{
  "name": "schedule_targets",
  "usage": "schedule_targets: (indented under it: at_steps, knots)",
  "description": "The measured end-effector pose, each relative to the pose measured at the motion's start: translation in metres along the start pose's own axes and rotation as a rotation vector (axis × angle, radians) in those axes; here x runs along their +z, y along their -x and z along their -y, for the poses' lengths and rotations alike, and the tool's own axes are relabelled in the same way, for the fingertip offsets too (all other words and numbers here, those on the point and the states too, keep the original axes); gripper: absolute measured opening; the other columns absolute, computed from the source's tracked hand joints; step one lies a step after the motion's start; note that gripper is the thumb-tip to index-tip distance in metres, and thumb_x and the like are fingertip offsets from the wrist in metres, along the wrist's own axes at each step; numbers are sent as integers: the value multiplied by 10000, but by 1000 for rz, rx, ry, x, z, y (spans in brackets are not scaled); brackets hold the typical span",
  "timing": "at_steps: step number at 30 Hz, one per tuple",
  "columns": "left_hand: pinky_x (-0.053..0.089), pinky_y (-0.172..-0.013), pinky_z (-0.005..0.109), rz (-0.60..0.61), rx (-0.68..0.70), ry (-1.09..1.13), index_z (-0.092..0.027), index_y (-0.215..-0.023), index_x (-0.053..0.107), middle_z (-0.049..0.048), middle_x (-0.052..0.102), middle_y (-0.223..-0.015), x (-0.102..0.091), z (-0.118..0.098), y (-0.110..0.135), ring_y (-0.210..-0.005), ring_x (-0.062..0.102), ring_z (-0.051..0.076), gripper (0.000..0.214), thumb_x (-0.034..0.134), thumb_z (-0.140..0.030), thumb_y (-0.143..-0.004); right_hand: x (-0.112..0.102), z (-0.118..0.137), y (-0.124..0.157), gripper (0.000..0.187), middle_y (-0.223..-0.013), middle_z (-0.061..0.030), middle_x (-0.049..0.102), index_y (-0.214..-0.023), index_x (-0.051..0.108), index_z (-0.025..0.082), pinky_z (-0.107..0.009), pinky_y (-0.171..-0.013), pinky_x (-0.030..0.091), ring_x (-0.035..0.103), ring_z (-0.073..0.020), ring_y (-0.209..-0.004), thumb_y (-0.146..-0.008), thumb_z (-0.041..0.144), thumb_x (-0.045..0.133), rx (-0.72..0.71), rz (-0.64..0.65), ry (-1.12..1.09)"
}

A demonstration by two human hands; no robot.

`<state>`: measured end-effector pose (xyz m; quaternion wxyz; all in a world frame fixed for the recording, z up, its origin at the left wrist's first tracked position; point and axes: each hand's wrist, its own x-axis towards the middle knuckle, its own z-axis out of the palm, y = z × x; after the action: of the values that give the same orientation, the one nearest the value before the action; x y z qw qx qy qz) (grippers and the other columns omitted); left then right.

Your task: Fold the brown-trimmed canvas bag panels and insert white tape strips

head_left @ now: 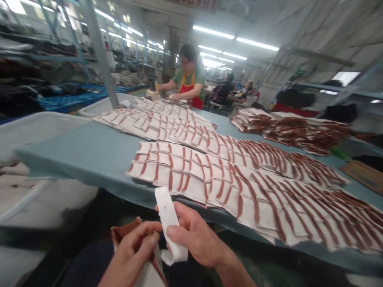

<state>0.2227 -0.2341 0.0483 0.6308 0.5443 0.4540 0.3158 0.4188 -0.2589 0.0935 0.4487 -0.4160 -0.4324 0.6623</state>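
Observation:
My left hand [134,251] is closed on a cream fabric piece [149,276] with a reddish-brown edge, low in the view over my lap. Close beside it, my right hand [199,235] pinches a white strip [167,207] between thumb and fingers. The strip stands up above the thumb, and its lower end curls round below the hand. What the strip is made of I cannot tell. Just beyond my hands, overlapping rows of cream pieces with brown edges [197,175] lie on the blue-grey table [74,147].
A heap of similar pieces [287,127] sits at the table's far right, near a cardboard piece [363,175]. White bins [44,123] stand on the left by a grey post [100,52]. Across the table a co-worker in a red apron [196,89] handles something.

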Motion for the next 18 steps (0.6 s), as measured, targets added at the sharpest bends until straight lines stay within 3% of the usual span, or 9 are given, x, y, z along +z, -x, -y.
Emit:
schedule_targets:
  at_steps: [4, 7, 10, 15, 18]
  knots:
    - [607, -797, 334, 96, -8, 147, -190, -1129, 829, 76, 806, -924, -16, -2, 8, -796, 718, 257, 672, 791, -780, -811, 27, 10, 10, 362, -824, 1, 611, -1104, 746, 186, -234, -643, 423, 499, -133, -692, -860, 453, 726, 116, 200, 116]
    - [599, -783, 332, 164, 23, 171, -188, -1198, 828, 92, 799, -939, -30, 1, 21, -858, 723, 279, 694, 810, -763, -810, 37, 16, 18, 263, -821, 2, 614, -1006, 781, 182, -229, -646, 407, 477, -135, -701, -839, 328, 639, 140, 191, 275]
    - [542, -701, 280, 224, 65, 228, -202, -1233, 822, 70, 776, -883, -40, 3, 38, -773, 671, 222, 598, 785, -689, -889, 42, 23, 24, 246, -804, 4, 631, -887, 779, 183, -230, -637, 406, 490, -139, -694, -805, 283, 570, 183, 216, 390]
    - [507, -662, 277, 166, -56, 375, -185, -1080, 842, 52, 736, -790, -48, 0, 61, -708, 616, 199, 629, 857, -739, -782, 57, 30, 28, 157, -661, 48, 518, -769, 656, 215, -244, -566, 320, 422, -117, -582, -824, 208, 510, 165, 237, 765]
    - [439, -593, 246, 181, -7, 329, -173, -909, 815, 26, 664, -725, -51, -3, 67, -644, 536, 159, 579, 839, -739, -792, 68, 28, 26, 136, -620, 63, 452, -725, 525, 226, -256, -535, 266, 373, -108, -540, -842, 158, 509, 152, 231, 888]
